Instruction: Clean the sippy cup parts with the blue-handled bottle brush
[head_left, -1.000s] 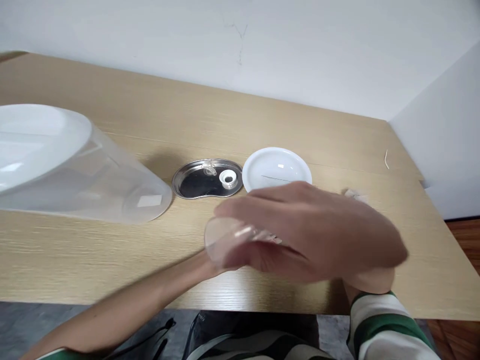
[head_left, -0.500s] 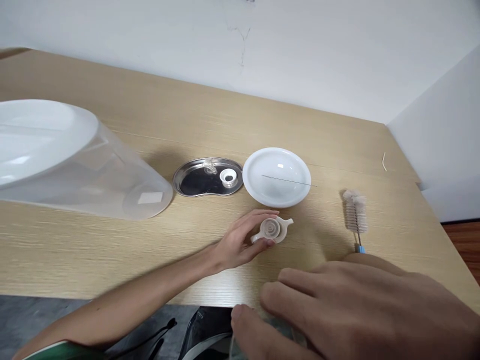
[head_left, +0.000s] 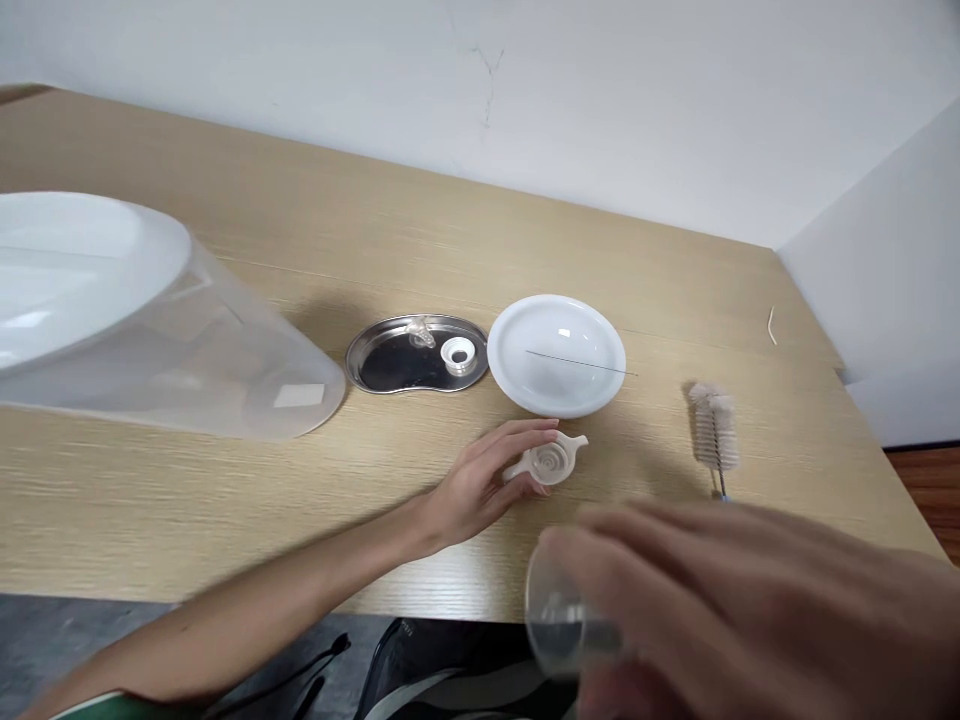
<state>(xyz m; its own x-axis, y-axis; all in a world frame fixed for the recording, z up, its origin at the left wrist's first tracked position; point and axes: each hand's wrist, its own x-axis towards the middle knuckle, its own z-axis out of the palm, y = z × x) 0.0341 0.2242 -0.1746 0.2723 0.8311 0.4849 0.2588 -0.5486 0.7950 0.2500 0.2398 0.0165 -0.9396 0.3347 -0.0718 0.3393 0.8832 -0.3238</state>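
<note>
Right hand point(head_left: 720, 610) motion-blurred, cut by right and bottom edges. In its grip: clear vessel point(head_left: 559, 612), smeared, partly hidden by fingers; exact kind unclear. Just beyond that grip, bottle brush point(head_left: 715, 430), handle lost behind the hand. Left hand point(head_left: 480, 487) covers part of small lugged cup point(head_left: 553, 462). Well left of that grip, translucent bin point(head_left: 247, 370) runs out of frame.

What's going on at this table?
A person's left hand holds a small whitish piece near a white bowl, which has a thin wire across it. The right hand, blurred and close to the camera, holds a clear rounded thing. A bristly brush and a metal tray with small parts lie nearby.
</note>
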